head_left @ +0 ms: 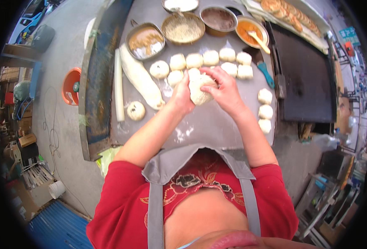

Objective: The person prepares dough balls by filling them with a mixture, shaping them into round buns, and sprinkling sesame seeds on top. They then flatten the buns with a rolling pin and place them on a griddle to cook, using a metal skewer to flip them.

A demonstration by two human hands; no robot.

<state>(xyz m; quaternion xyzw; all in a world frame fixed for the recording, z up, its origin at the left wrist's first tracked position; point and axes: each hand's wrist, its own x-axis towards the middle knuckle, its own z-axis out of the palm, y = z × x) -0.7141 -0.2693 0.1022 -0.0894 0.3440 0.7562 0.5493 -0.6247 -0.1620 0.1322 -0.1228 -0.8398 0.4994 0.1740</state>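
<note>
Above the metal worktop [208, 124], a ball of dough [200, 91] rests between my two hands. My left hand [182, 93] cups it from the left side. My right hand [224, 88] curls its fingers and thumb over the right and top of the ball. Just beyond the hands, several dough pieces [210, 57] sit in two rows, partly hidden by my fingers. A round dough ball with dark specks [159, 69] lies to their left, and another speckled ball [136, 110] is nearer to me. A long dough roll [141, 77] lies beside a pale rolling pin [119, 85].
Along the back stand a pan of brownish paste [146, 40], a bowl of seeds [183, 29], a bowl of dark filling [219, 20] and a bowl of orange paste [251, 31]. A teal-handled tool [266, 74] and several dough pieces [265, 111] lie at right, near a black griddle [304, 74].
</note>
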